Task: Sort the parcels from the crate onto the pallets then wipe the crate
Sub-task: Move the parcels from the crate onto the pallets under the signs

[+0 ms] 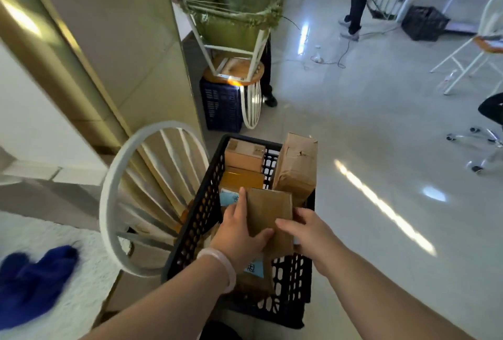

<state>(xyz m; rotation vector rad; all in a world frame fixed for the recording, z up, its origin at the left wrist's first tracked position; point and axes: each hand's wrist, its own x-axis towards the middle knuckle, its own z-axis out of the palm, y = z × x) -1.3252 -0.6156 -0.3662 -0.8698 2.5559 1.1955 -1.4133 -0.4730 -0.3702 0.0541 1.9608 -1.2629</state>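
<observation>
Nearest the camera, both hands close on one flat brown parcel (268, 214) standing on edge in the near half of the black crate (198, 219). The left hand (239, 233) wraps its left edge with the thumb across the face; the right hand (307, 233) clamps the right edge, fingers behind. It looks like stiff cardboard, light for its size and not slippery, so holding the two long edges seems sound; squeezing the flat face would probably dent it.

The crate's lattice walls rise close on either side of the parcel, so I judge that lifting it straight up before any sideways move is safest. Beneath the hands another parcel with a blue label (254, 269) lies against the near wall. Toward the far wall sit two small boxes (243, 155) and a tall wrapped parcel (298, 168) leaning over the right rim; a careless lift might topple it.

A white chair back (114, 192) crowds the crate's left side. To the right the floor (381, 135) is open. No pallets are visible.
</observation>
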